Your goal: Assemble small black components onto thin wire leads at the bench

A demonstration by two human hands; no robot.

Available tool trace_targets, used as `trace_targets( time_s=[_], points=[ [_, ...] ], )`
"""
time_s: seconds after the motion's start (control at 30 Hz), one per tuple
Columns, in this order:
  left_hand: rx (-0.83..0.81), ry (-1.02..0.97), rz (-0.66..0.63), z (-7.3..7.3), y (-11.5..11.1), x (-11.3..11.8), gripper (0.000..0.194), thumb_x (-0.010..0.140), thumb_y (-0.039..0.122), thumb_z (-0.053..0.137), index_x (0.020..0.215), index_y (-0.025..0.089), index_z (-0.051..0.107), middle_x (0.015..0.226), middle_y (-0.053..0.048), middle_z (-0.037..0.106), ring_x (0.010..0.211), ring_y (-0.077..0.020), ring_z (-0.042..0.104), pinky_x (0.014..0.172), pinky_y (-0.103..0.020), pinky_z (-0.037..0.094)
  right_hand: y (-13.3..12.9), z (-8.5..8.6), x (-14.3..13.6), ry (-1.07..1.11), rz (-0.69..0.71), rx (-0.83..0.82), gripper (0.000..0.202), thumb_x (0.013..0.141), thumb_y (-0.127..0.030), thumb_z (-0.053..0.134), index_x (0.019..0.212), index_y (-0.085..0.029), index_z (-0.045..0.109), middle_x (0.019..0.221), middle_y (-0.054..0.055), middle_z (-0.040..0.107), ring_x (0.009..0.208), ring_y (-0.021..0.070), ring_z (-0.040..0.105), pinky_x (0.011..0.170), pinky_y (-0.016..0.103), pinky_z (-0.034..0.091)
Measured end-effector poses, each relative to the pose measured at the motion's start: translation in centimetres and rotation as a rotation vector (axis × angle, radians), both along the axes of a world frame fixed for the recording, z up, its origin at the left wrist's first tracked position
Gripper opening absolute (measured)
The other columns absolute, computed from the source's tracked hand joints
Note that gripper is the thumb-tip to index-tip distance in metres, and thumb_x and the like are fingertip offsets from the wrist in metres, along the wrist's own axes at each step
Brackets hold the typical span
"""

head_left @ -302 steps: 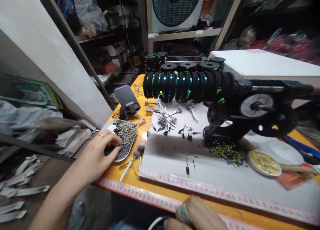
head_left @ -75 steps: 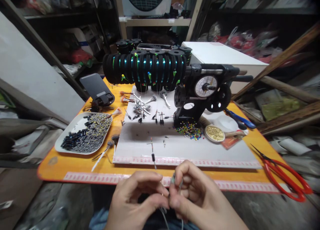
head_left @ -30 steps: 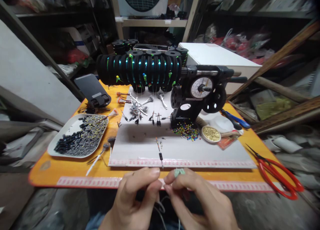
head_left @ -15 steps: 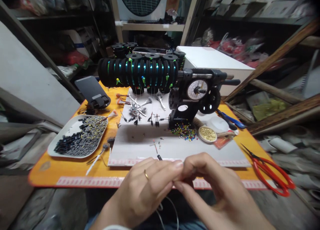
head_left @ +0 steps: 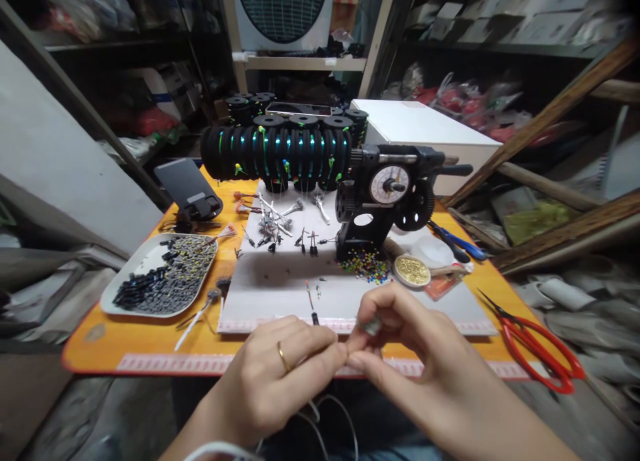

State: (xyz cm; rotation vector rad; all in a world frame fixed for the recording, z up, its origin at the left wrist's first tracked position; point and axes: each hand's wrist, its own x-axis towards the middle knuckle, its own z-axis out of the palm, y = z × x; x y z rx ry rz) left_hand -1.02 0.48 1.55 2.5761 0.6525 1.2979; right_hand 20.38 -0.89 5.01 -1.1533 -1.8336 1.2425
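My left hand (head_left: 287, 374), with a ring on one finger, is closed in a pinch in front of the board's near edge. Its fingertips meet those of my right hand (head_left: 417, 357), which is also closed, thumb against fingers. A small greyish bundle (head_left: 371, 326) shows inside the curled fingers of my right hand; its kind is unclear. Whatever sits between the meeting fingertips is hidden or too small to name. Just beyond my left hand, a small black piece with a thin orange-tipped stem (head_left: 314, 316) lies on the white board (head_left: 280, 287).
Behind stands a black geared winding device (head_left: 390, 201) with a spool-like roller (head_left: 275, 151). A white tray (head_left: 107, 304) of small parts is left; colored beads (head_left: 367, 266), a dish of gold bits (head_left: 413, 271) and red scissors (head_left: 540, 351) are right. White cords (head_left: 345, 407) hang below.
My right hand has risen slightly and turned, so the greyish bundle now shows in it. My left hand has drawn a little left and its fingers are straighter. The view has shifted slightly.
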Motion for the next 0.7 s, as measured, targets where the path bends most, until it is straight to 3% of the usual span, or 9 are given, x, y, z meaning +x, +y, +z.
trace_targets(
  time_s=[0.2,0.3,0.4,0.47,0.57,0.7],
  points=[
    [-0.325,-0.333,-0.012,-0.2,-1.0,0.2,0.017,0.087,0.001,0.065,0.096,0.015,0.07,0.082,-0.007,0.074,0.072,-0.0146,0.072,0.065,-0.022,0.058,-0.3,-1.5,-1.7,0.431,-0.07,-0.161,0.022,0.092,-0.022,0.068,0.104,-0.028,0.051,0.094,0.0,0.064,0.085,0.0127,0.066,0.074,0.024,0.059],
    [-0.416,-0.435,0.071,-0.5,-1.6,0.3,0.018,0.084,0.001,0.069,0.091,0.018,0.071,0.078,-0.004,0.072,0.069,-0.015,0.07,0.06,-0.022,0.056,-0.5,-2.4,-2.5,0.538,-0.172,0.084,0.022,0.09,-0.012,0.068,0.099,-0.028,0.054,0.088,-0.001,0.067,0.083,0.0139,0.069,0.075,0.025,0.06],
    [-0.446,-0.451,0.134,-0.6,-2.1,0.1,0.017,0.083,0.002,0.07,0.088,0.018,0.071,0.077,-0.002,0.071,0.069,-0.0144,0.069,0.06,-0.022,0.055,-0.5,-2.6,-2.5,0.279,-0.091,0.551,0.035,0.089,0.004,0.057,0.108,-0.026,0.06,0.093,0.004,0.072,0.091,0.0175,0.07,0.08,0.03,0.06],
    [-0.449,-0.437,0.154,-0.5,-2.2,-0.1,0.019,0.082,0.0,0.069,0.088,0.019,0.07,0.076,-0.001,0.071,0.069,-0.0138,0.069,0.061,-0.022,0.055,-0.4,-2.3,-2.1,0.054,0.016,0.733,0.039,0.089,0.006,0.052,0.116,-0.021,0.061,0.098,0.008,0.074,0.097,0.0195,0.07,0.083,0.031,0.059],
    [-0.458,-0.41,0.168,-0.5,-2.3,-0.3,0.022,0.082,-0.002,0.068,0.088,0.019,0.07,0.077,-0.001,0.072,0.07,-0.0143,0.069,0.061,-0.023,0.055,-0.2,-1.8,-1.7,-0.11,0.037,0.769,0.03,0.09,0.002,0.052,0.111,-0.019,0.06,0.097,0.009,0.073,0.093,0.0197,0.07,0.082,0.031,0.059],
    [-0.459,-0.398,0.191,-0.7,-2.3,-0.5,0.023,0.083,-0.001,0.067,0.089,0.021,0.069,0.077,-0.002,0.071,0.071,-0.0155,0.069,0.06,-0.024,0.054,-0.3,-1.6,-1.7,-0.161,-0.031,0.741,0.025,0.089,-0.001,0.055,0.101,-0.023,0.055,0.08,0.004,0.068,0.078,0.0184,0.067,0.067,0.029,0.056]
  ],
)
